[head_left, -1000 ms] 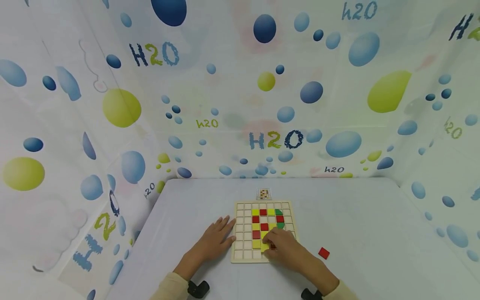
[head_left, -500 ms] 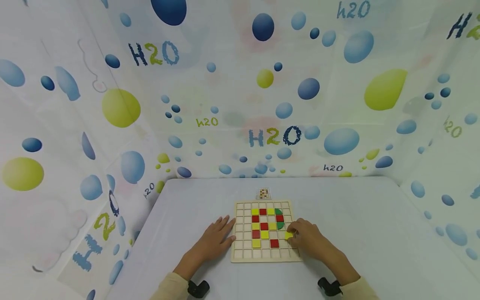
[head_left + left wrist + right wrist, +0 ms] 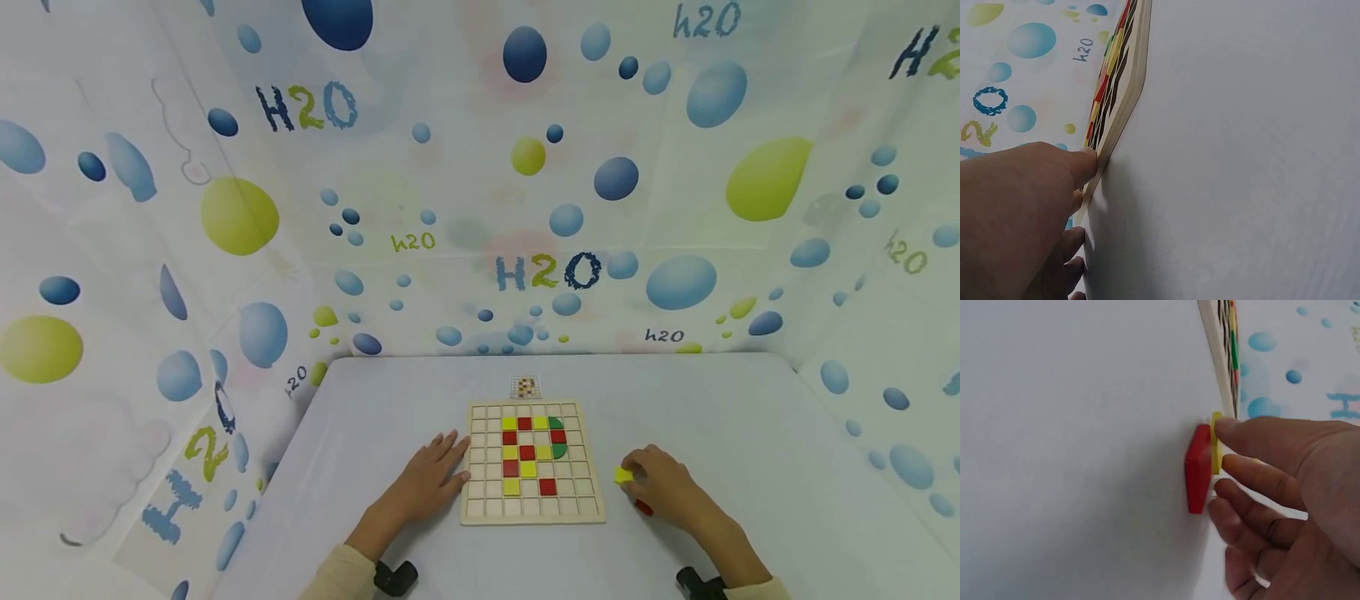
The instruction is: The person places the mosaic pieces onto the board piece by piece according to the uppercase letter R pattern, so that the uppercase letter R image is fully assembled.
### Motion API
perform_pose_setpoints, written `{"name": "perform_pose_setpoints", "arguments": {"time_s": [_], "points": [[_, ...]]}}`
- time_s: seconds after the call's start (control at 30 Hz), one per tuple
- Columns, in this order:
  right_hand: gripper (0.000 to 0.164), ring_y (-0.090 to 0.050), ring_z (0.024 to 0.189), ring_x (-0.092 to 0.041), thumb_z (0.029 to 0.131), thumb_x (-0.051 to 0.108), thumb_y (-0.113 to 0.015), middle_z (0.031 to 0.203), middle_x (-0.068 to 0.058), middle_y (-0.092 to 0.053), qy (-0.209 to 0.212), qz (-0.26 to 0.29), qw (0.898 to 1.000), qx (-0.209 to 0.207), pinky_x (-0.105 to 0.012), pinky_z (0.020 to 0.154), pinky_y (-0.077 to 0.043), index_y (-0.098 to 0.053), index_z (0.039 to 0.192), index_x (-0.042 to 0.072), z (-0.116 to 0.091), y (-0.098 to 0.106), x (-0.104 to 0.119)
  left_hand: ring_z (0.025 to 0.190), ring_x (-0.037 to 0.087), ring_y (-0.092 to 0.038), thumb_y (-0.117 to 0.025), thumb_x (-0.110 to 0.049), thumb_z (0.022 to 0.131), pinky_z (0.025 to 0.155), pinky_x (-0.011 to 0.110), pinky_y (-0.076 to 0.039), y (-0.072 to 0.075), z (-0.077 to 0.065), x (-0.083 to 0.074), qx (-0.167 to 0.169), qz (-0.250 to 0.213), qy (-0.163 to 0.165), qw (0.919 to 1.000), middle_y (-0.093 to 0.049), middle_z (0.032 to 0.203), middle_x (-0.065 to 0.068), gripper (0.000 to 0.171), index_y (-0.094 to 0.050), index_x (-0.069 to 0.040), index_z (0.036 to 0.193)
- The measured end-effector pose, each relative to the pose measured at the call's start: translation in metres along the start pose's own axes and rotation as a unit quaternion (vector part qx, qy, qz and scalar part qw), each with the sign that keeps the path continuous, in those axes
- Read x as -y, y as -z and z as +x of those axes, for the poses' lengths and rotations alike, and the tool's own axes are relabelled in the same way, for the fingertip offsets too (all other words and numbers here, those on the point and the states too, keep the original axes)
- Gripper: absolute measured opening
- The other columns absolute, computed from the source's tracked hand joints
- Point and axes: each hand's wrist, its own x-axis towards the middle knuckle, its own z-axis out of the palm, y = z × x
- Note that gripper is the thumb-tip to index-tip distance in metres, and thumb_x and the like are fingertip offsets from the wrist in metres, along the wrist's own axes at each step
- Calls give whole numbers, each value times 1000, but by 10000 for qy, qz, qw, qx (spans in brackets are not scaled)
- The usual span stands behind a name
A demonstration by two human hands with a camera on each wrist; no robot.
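Note:
My left hand [image 3: 429, 479] lies with straight fingers against the left edge of a wooden grid board [image 3: 474, 504]; its thumb touches that edge in the left wrist view. Red and yellow square tiles and rounded green pieces [image 3: 558, 451] fill some of the cells. A lone red tile [image 3: 548, 487] sits lower on the grid. Right of the board, my right hand [image 3: 666, 485] pinches a yellow tile [image 3: 622, 475] between thumb and fingers. A loose red tile [image 3: 1197, 469] is close beside the yellow one in the right wrist view, partly hidden by the hand in the head view.
Behind the board lies a small printed card [image 3: 525, 387] with a coloured grid pattern. Everything rests on a white table [image 3: 390, 400]. A white sheet [image 3: 465, 167] printed with blue and green drops hangs behind and at the sides.
My right hand has lifted the yellow tile from the board's lower cells and moved it right, off the board, to the loose red tile. The left hand has stayed in place.

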Motion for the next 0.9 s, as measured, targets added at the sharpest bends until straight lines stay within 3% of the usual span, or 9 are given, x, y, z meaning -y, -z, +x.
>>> {"name": "perform_pose_setpoints", "arguments": {"time_s": [0.2,0.4,0.73,0.9], "points": [[53,-53,91,-20,84,33,-91,101,-7,-56,-577,290,9975,287,-41,82,-52,-62,115,2,-11,7,-4,160,41,-25,-54,-43,109,127,63,-25,0,0,0,9,-6,20,10000,-31,172,15,64,-38,-16,165],[33,-50,86,-16,86,18,-88,94,-3,-54,-384,570,9975,173,-26,71,-47,-65,107,7,-25,3,-9,160,41,-25,-53,-44,109,127,63,-25,0,0,0,-11,-42,18,10000,-31,172,15,65,-38,-16,165],[28,-56,93,-13,87,10,-85,101,-1,-60,-321,535,9980,-91,-32,85,-57,-69,110,8,-37,-6,-13,160,40,-24,-52,-46,110,127,63,-24,-1,1,4,73,-14,76,9999,-30,173,14,65,-36,-17,166],[32,-57,96,-15,88,10,-85,106,-3,-60,-532,449,9974,-195,-40,91,-57,-67,115,7,-41,-7,-10,160,40,-25,-51,-46,110,127,63,-24,-2,2,5,9,-40,33,10000,-31,172,13,65,-37,-17,166]]}}
